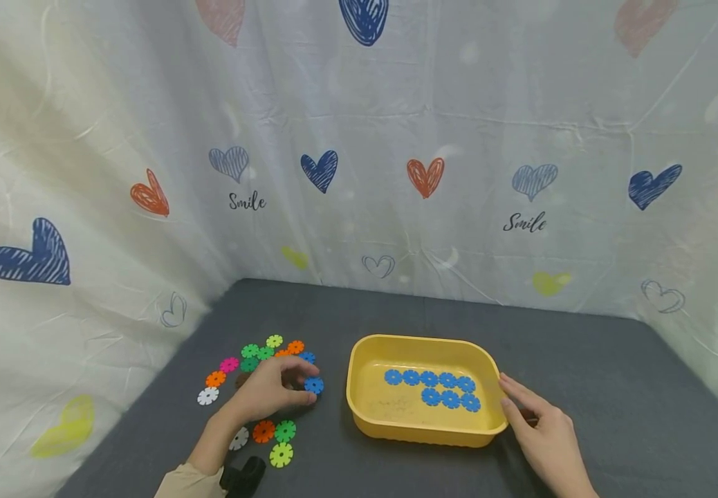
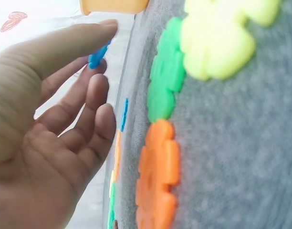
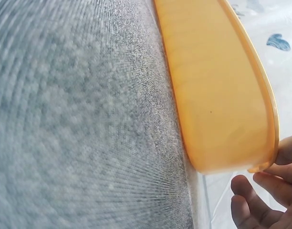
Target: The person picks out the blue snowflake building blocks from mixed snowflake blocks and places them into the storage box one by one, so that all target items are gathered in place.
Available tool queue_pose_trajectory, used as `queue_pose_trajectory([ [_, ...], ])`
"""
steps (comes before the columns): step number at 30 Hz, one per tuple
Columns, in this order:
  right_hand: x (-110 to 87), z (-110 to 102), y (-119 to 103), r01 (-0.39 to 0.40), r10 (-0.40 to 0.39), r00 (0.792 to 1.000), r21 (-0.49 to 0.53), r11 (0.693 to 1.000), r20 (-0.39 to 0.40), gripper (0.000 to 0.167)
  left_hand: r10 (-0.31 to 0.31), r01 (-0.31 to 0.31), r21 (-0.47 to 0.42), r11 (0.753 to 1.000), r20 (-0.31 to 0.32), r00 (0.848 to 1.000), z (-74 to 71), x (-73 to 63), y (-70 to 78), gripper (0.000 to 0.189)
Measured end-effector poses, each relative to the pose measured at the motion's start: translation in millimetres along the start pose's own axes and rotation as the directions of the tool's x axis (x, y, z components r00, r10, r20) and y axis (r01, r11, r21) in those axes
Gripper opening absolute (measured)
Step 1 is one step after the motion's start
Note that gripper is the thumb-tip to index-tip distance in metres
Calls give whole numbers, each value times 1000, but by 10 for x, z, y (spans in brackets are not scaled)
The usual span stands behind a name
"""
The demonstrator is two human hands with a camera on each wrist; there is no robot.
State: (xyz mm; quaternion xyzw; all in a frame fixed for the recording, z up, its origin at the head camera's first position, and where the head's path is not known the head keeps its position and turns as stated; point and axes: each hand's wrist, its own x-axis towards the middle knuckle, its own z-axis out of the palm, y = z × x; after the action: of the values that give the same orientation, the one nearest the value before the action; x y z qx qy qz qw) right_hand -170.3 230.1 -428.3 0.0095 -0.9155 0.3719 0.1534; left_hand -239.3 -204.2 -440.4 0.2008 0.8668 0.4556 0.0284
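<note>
My left hand (image 1: pixel 272 386) pinches a blue snowflake disc (image 1: pixel 314 385) between thumb and fingertips, left of the yellow plastic basin (image 1: pixel 421 434). In the left wrist view the blue disc (image 2: pixel 99 55) shows edge-on behind the thumb. My right hand (image 1: pixel 542 422) grips the basin's right end, its thumb and fingers at the rim; the right wrist view shows the basin's outer wall (image 3: pixel 217 90) with the fingertips (image 3: pixel 240 183) under the lip. Inside the basin, several blue discs (image 1: pixel 429 378) lie flat in two rows toward the right side.
Loose discs lie on the dark grey cloth left of the basin: green (image 1: pixel 250 351), pink (image 1: pixel 229 364), orange (image 1: pixel 263 431), white (image 1: pixel 207 395) and yellow-green (image 1: pixel 281 454), some partly behind the left hand. A heart-printed curtain (image 1: pixel 371 228) hangs behind the table and along its left side.
</note>
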Motion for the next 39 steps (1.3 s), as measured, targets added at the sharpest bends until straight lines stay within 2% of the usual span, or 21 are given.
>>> queue_pose_trajectory([
  [4, -1, 8, 4, 15, -15, 1000, 1, 1000, -11, 38, 5, -7, -20, 1000, -78, 997, 19, -7, 20, 45],
  [9, -3, 4, 1, 7, -7, 1000, -2, 1000, 0, 39, 19, -28, -48, 998, -167, 986, 33, -6, 74, 43],
  [14, -2, -2, -6, -4, 4, 1000, -12, 1000, 6, 39, 16, -34, -76, 997, -222, 975, 38, -5, 133, 38],
  [30, -5, 10, -7, 22, -22, 1000, -16, 1000, -16, 38, 35, -59, -89, 994, -247, 968, 59, 5, 164, 37],
  [39, -2, 17, -7, 41, -42, 999, -14, 999, -34, 37, 27, -49, -72, 996, -276, 961, 88, 3, 205, 38],
])
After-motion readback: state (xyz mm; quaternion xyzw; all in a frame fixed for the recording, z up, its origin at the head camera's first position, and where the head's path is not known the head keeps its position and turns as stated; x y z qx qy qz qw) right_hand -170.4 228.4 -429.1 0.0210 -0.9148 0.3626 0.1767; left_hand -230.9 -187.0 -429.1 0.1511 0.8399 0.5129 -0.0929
